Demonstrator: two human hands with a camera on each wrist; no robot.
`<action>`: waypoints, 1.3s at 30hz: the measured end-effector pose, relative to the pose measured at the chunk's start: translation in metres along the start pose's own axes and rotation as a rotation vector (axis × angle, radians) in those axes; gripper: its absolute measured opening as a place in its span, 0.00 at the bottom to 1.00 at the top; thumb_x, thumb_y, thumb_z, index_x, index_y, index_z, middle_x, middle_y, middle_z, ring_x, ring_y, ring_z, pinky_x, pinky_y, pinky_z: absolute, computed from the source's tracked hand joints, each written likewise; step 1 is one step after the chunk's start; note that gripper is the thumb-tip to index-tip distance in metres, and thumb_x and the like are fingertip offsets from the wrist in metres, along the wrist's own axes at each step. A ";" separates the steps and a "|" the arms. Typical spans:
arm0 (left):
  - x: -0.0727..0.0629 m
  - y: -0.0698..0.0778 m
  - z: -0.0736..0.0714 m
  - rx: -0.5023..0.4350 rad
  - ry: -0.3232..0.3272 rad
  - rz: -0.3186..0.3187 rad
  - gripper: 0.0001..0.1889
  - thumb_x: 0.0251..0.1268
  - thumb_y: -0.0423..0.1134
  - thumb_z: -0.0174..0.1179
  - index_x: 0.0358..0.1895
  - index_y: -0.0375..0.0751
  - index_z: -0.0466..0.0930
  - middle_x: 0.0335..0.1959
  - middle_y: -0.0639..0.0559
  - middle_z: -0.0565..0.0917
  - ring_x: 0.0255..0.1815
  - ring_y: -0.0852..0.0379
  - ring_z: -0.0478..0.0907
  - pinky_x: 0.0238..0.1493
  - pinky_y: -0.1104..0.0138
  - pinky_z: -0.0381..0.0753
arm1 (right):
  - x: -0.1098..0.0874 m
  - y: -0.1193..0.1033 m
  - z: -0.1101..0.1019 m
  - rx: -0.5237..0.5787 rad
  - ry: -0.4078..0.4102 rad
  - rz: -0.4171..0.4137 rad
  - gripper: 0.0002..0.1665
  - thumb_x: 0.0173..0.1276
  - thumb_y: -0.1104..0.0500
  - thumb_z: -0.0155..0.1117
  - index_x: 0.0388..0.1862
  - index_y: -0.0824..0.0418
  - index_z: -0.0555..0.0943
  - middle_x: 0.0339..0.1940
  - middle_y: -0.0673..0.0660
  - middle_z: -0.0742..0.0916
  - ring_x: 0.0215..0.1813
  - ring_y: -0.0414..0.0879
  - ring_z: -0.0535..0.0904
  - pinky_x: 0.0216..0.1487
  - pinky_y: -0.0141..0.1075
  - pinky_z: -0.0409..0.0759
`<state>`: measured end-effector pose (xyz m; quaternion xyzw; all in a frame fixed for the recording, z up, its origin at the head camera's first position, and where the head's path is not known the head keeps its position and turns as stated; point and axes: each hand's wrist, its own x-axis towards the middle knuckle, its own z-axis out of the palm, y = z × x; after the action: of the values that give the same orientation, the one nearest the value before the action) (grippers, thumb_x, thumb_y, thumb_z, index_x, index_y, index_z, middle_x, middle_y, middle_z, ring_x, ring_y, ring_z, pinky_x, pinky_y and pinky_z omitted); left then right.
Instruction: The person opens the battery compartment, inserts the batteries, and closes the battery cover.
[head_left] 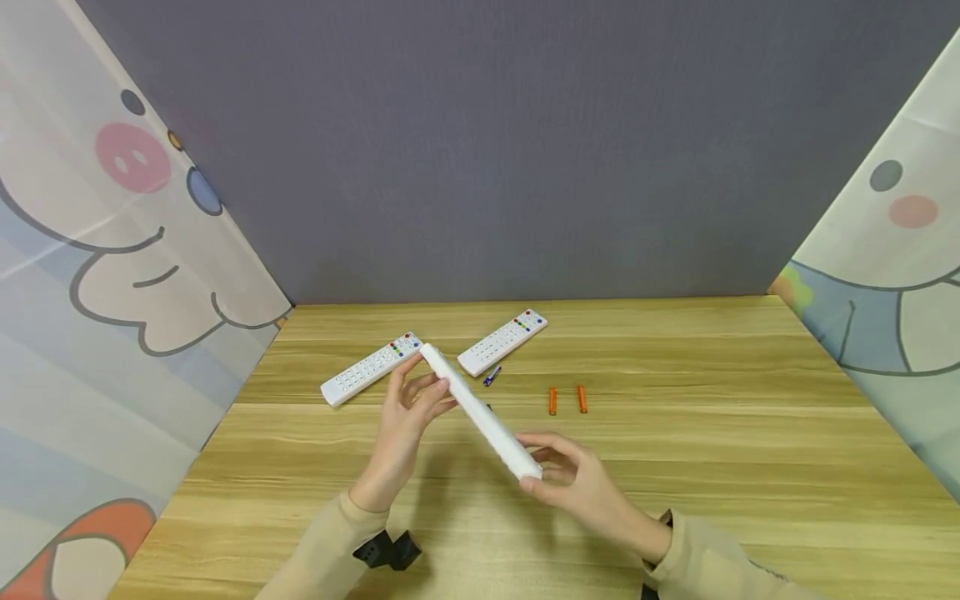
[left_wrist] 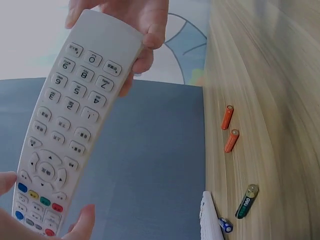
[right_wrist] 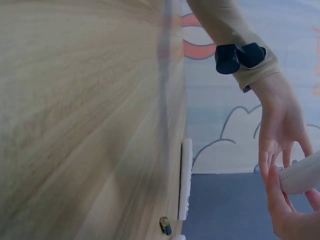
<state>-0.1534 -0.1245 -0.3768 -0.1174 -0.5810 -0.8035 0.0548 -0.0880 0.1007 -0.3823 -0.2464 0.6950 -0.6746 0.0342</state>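
A white remote control (head_left: 483,417) is held in the air between both hands, tilted so that the head view shows it nearly edge-on. Its upper end, with the coloured buttons, is gripped by the left hand (head_left: 401,429). The right hand (head_left: 581,483) pinches the opposite, button-free end. In the left wrist view, the button face of this remote (left_wrist: 75,110) shows, with fingers at its edges. Only its rounded end (right_wrist: 300,177) appears in the right wrist view.
Two more white remotes lie on the table, one left (head_left: 367,371) and one farther back (head_left: 502,342). Two orange batteries (head_left: 552,401) sit to the right. A blue battery (head_left: 492,376) and a dark green battery (left_wrist: 247,201) lie nearby. A grey panel (head_left: 525,150) stands behind.
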 end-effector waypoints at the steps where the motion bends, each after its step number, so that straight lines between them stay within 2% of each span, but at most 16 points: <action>1: 0.000 0.001 0.001 0.004 0.015 -0.016 0.32 0.55 0.40 0.61 0.61 0.41 0.57 0.46 0.40 0.68 0.42 0.53 0.74 0.45 0.59 0.78 | 0.000 0.000 0.000 0.025 -0.010 0.008 0.26 0.55 0.68 0.62 0.53 0.73 0.69 0.50 0.71 0.73 0.45 0.39 0.74 0.44 0.35 0.79; 2: -0.004 0.016 0.011 0.033 0.049 -0.052 0.32 0.54 0.39 0.60 0.61 0.41 0.56 0.45 0.40 0.68 0.41 0.54 0.74 0.45 0.58 0.78 | 0.000 0.000 0.000 0.041 -0.018 0.018 0.26 0.55 0.68 0.62 0.53 0.74 0.69 0.50 0.71 0.73 0.45 0.39 0.74 0.43 0.36 0.79; 3: -0.005 0.023 0.016 0.051 0.079 -0.091 0.32 0.54 0.38 0.60 0.61 0.40 0.56 0.45 0.39 0.67 0.40 0.55 0.74 0.45 0.58 0.78 | 0.001 0.000 0.001 0.053 -0.025 0.027 0.26 0.55 0.68 0.62 0.53 0.74 0.68 0.51 0.72 0.72 0.45 0.39 0.74 0.43 0.36 0.80; 7: -0.005 0.030 0.022 0.033 0.140 -0.176 0.28 0.56 0.28 0.56 0.60 0.39 0.56 0.44 0.41 0.66 0.36 0.56 0.75 0.43 0.59 0.79 | 0.001 0.001 0.001 0.087 -0.044 0.068 0.26 0.56 0.68 0.61 0.54 0.74 0.68 0.52 0.73 0.71 0.46 0.40 0.74 0.43 0.35 0.79; 10: -0.004 0.032 0.025 0.032 0.169 -0.208 0.28 0.56 0.25 0.54 0.60 0.40 0.56 0.43 0.42 0.66 0.34 0.57 0.75 0.42 0.60 0.80 | 0.001 0.003 0.002 0.108 -0.051 0.102 0.27 0.56 0.67 0.61 0.54 0.74 0.68 0.53 0.73 0.71 0.46 0.40 0.74 0.44 0.34 0.78; 15: -0.004 0.030 0.028 0.044 0.193 -0.217 0.31 0.52 0.25 0.57 0.60 0.43 0.56 0.43 0.43 0.66 0.31 0.56 0.77 0.37 0.58 0.81 | 0.001 0.006 0.002 0.131 -0.058 0.132 0.27 0.56 0.66 0.61 0.54 0.75 0.67 0.54 0.73 0.69 0.48 0.42 0.74 0.46 0.34 0.77; 22: -0.002 0.026 0.030 0.070 0.194 -0.226 0.33 0.52 0.27 0.58 0.61 0.45 0.55 0.44 0.42 0.65 0.31 0.56 0.76 0.34 0.58 0.81 | 0.001 0.009 0.001 0.126 -0.077 0.139 0.28 0.57 0.66 0.60 0.55 0.74 0.66 0.55 0.73 0.69 0.49 0.49 0.74 0.47 0.34 0.77; 29: -0.001 0.025 0.030 0.128 0.191 -0.239 0.33 0.51 0.28 0.59 0.61 0.42 0.55 0.45 0.40 0.65 0.29 0.56 0.76 0.33 0.59 0.82 | 0.002 0.013 0.000 0.086 -0.117 0.121 0.26 0.57 0.66 0.60 0.54 0.73 0.67 0.53 0.72 0.71 0.47 0.43 0.75 0.46 0.33 0.77; 37: 0.006 0.026 0.022 0.262 0.162 -0.231 0.34 0.48 0.27 0.61 0.61 0.41 0.58 0.44 0.40 0.67 0.28 0.58 0.75 0.30 0.61 0.82 | 0.000 0.012 -0.010 -0.004 -0.125 0.149 0.20 0.61 0.63 0.57 0.50 0.72 0.71 0.51 0.72 0.74 0.47 0.52 0.76 0.44 0.35 0.79; 39: 0.008 0.027 0.018 0.308 0.150 -0.232 0.34 0.48 0.27 0.61 0.61 0.41 0.58 0.45 0.40 0.68 0.28 0.58 0.75 0.30 0.61 0.82 | 0.000 0.011 -0.014 -0.023 -0.114 0.164 0.19 0.61 0.63 0.57 0.50 0.72 0.72 0.50 0.72 0.74 0.45 0.50 0.77 0.43 0.37 0.79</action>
<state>-0.1531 -0.1159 -0.3441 0.0202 -0.7008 -0.7127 0.0225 -0.0967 0.1128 -0.3921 -0.2271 0.7174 -0.6465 0.1259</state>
